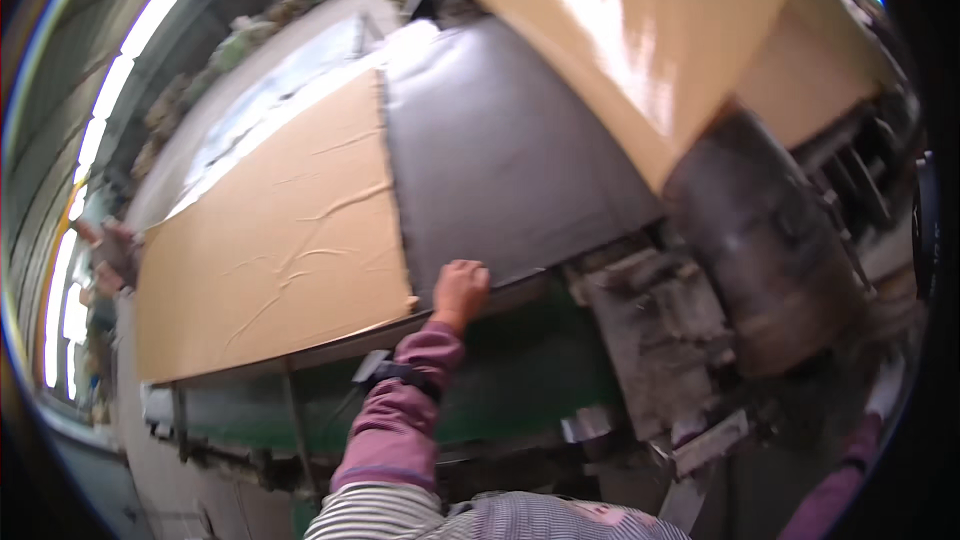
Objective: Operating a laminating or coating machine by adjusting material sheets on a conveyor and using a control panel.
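Keep the left hand [462, 292] low at the near edge of the dark sheet [500, 160], which lies flat beside the creased tan panel [280, 250]. Its fingers curl close together; blur hides whether they pinch, and hides the right hand's [886, 387] fingers. Apply even pressure to limit wrinkling.

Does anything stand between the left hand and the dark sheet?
Nothing visible does: the left hand is at the near edge of the dark sheet. The glossy tan sheet is farther right, not between them.
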A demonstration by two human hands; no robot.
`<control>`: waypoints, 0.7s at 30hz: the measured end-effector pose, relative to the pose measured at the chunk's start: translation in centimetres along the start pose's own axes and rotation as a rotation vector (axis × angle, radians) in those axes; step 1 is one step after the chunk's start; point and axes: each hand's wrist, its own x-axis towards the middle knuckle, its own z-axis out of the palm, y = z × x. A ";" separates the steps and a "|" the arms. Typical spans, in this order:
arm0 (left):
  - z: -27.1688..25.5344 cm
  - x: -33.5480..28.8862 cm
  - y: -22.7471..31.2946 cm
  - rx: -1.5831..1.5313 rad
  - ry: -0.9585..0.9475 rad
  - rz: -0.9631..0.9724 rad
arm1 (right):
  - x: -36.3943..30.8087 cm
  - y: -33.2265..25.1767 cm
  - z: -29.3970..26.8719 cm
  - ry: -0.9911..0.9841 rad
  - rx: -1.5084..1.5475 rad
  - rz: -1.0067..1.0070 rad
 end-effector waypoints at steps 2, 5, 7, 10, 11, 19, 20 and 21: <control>-1.4 -2.1 -2.2 0.080 0.029 -0.008 | 2.0 -12.8 -5.7 -0.104 0.254 0.253; -0.8 -0.1 0.4 -0.264 0.116 -0.325 | 2.7 -15.5 -12.5 -0.132 0.078 0.333; -1.0 0.6 1.2 -0.368 0.050 -0.358 | 0.9 -15.0 -13.6 -0.053 0.122 0.329; -1.0 -0.4 1.0 -0.459 0.026 -0.368 | 0.2 -19.5 -18.6 -0.007 0.254 0.312; -1.3 -0.1 1.5 -0.514 0.011 -0.366 | -0.5 -20.9 -20.8 0.017 0.226 0.292; -5.1 -6.1 0.3 -0.719 0.291 -0.429 | -6.7 -42.5 -32.1 0.101 0.738 0.108; -6.1 -8.9 -3.3 -0.480 0.300 -0.510 | -6.7 -48.2 -33.9 0.044 0.907 0.038; -4.1 -13.3 -9.7 0.009 0.264 -0.388 | -6.3 -53.3 -35.7 -0.023 0.975 -0.107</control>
